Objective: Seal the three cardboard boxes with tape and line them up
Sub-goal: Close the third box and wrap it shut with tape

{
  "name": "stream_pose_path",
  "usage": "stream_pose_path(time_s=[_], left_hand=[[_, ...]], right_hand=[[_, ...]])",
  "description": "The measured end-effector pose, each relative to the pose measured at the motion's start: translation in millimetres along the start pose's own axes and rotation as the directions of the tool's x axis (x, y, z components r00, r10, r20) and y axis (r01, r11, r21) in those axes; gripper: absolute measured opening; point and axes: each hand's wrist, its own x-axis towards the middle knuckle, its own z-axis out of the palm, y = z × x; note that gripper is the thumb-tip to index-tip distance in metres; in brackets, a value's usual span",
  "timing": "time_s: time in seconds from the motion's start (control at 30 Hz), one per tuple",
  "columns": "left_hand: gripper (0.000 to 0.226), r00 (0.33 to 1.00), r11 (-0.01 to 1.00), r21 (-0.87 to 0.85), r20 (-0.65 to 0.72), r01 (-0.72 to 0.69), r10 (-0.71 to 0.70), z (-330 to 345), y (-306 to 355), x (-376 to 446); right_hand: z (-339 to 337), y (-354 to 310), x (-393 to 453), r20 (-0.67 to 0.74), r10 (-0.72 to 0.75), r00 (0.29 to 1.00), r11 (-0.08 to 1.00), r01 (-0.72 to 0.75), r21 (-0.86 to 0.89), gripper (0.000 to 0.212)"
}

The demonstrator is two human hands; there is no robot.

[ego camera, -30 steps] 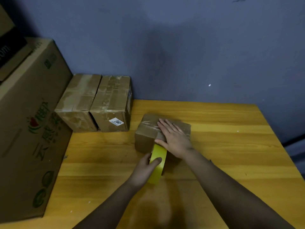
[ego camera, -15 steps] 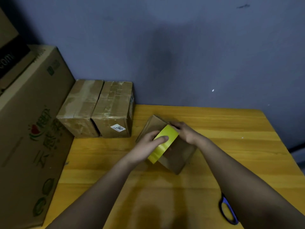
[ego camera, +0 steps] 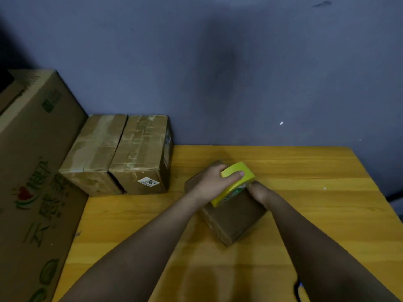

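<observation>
Two taped boxes (ego camera: pixel 122 155) block the table's (ego camera: pixel 305 171) far-left corner, big carton (ego camera: pixel 32 182) walls the left edge, small box (ego camera: pixel 235 219) mid-table, bare wood along the right edge and near-left.

upside-down "2097" on taped box's white label (ego camera: pixel 149 182)
</observation>
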Motion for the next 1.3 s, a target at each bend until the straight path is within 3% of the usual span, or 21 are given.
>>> stream_pose_path(time_s=[0.13,0.23,0.3,0.4,0.53,0.63,0.87,1.07,1.17,1.3], left_hand=[[0.037,0.998,0.997,0.072,-0.054,0.021,-0.017,8,4,10],[0.058,0.998,0.957,0.289,-0.064,0.039,-0.022,10,8,14],[0.071,0.996,0.892,0.444,-0.065,0.086,-0.063,6,11,10],[0.058,0.989,0.792,0.593,-0.066,0.145,-0.132,-8,11,2],[0.066,0.946,0.586,0.775,-0.044,0.236,-0.322,-27,3,-12],[0.067,0.917,0.550,0.788,-0.043,0.275,-0.398,-32,-10,-20],[0.074,0.901,0.486,0.818,-0.087,0.307,-0.424,-29,-13,-23],[0.072,0.879,0.436,0.870,0.006,0.231,-0.477,-28,-13,-17],[0.077,0.836,0.351,0.912,0.014,0.215,-0.549,-33,-27,-15],[0.078,0.846,0.437,0.861,0.013,0.262,-0.533,-39,-53,-21]], right_hand=[[2,3,4,-0.052,-0.016,0.999,0.998,0.012,-0.069,0.038],[5,7,6,-0.107,-0.034,0.994,0.994,0.023,-0.105,0.035],[7,9,6,-0.130,-0.052,0.990,0.991,0.035,-0.130,0.037],[8,6,2,-0.166,-0.032,0.986,0.989,0.007,-0.147,0.051],[12,7,0,-0.212,-0.026,0.977,0.977,-0.021,-0.213,0.057],[18,6,-2,-0.228,-0.047,0.973,0.967,-0.013,-0.254,0.059],[24,6,-6,-0.272,-0.063,0.960,0.946,-0.029,-0.322,0.062],[26,7,-9,-0.280,-0.093,0.955,0.930,-0.017,-0.367,0.059],[27,7,-9,-0.294,-0.110,0.949,0.913,-0.021,-0.408,0.059],[28,6,-8,-0.282,-0.117,0.952,0.905,-0.014,-0.425,0.057]])
